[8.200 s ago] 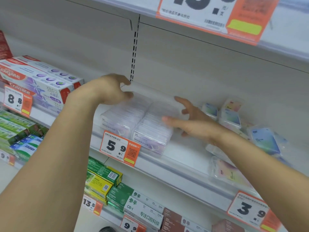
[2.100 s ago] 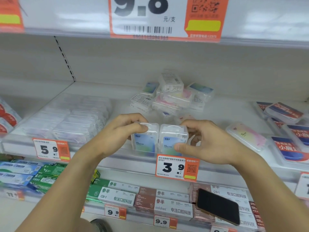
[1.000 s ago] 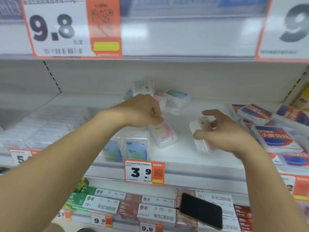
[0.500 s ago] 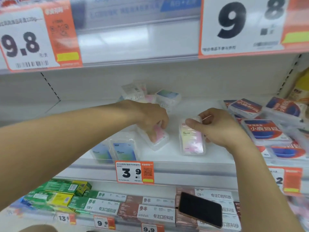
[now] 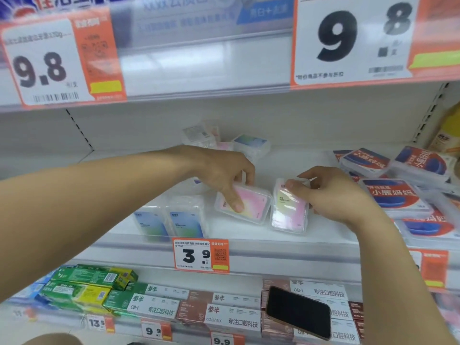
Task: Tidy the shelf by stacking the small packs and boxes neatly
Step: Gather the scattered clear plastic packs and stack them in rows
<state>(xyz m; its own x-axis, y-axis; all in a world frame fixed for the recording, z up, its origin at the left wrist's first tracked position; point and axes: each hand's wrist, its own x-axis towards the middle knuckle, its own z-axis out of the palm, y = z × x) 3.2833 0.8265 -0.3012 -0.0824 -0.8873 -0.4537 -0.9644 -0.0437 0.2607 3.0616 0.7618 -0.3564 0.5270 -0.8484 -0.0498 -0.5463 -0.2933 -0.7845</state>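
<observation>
Head view: left hand pinches a tilted pink pack on the shelf; right hand grips its upright twin. Released crooked, either could topple against the blue packs.

A: What sort of place?

B: Shop, def. a supermarket aisle w/ white tiered shelving. Orange-and-white price tags clipped along each shelf edge, w/ barcodes & QR codes.

A: Goods?

B: Multiples of the same item: toothpaste boxes in rows below, small clear packs facing out (oral-care section, by the look).
</observation>
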